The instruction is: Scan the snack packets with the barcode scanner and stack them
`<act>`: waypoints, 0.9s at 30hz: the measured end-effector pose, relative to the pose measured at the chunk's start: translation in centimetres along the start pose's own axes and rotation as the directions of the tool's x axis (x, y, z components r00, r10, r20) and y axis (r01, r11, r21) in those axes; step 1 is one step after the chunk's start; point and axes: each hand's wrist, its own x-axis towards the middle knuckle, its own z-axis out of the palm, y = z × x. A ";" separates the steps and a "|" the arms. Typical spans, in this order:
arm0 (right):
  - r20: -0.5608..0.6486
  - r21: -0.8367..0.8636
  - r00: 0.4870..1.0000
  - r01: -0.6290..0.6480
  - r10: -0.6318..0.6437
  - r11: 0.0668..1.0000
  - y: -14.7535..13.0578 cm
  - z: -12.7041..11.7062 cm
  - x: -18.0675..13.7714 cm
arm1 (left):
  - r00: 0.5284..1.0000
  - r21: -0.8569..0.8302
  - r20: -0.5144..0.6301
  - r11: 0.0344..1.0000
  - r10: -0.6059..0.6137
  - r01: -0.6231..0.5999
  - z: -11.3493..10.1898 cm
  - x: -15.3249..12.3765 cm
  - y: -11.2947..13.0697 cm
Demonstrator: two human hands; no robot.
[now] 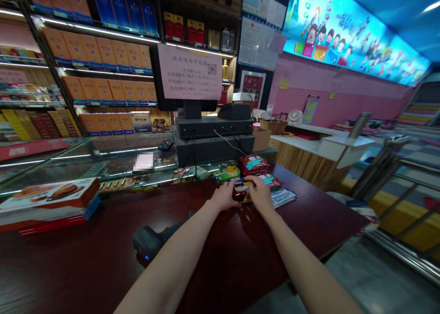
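Observation:
Both my hands meet over a small dark red and yellow snack packet (241, 193) at the far part of the counter. My left hand (224, 195) is closed on its left side, thumb at the near edge and fingers at the far side. The fingers of my right hand (260, 194) curl over its right end. Just beyond lie a green packet with a yellow picture (227, 173) and a red snack bag (253, 164). A second red bag (271, 182) and a blue-white packet (283, 197) lie by my right hand. My fingers partly hide the packet.
A black barcode scanner (151, 241) lies beside my left forearm. Stacked flat boxes (51, 199) stand at the left on the dark wooden counter (113, 268). A cash register with a monitor (213, 137) stands behind the packets, beside a glass display case (113, 146). Metal railings (409, 204) stand at the right.

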 end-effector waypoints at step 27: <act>-0.108 -0.215 0.955 -0.294 0.277 0.931 9.6 -5.9 2.5 | 0.986 -0.200 -0.137 0.978 -0.095 0.066 1.1 -0.5 0.8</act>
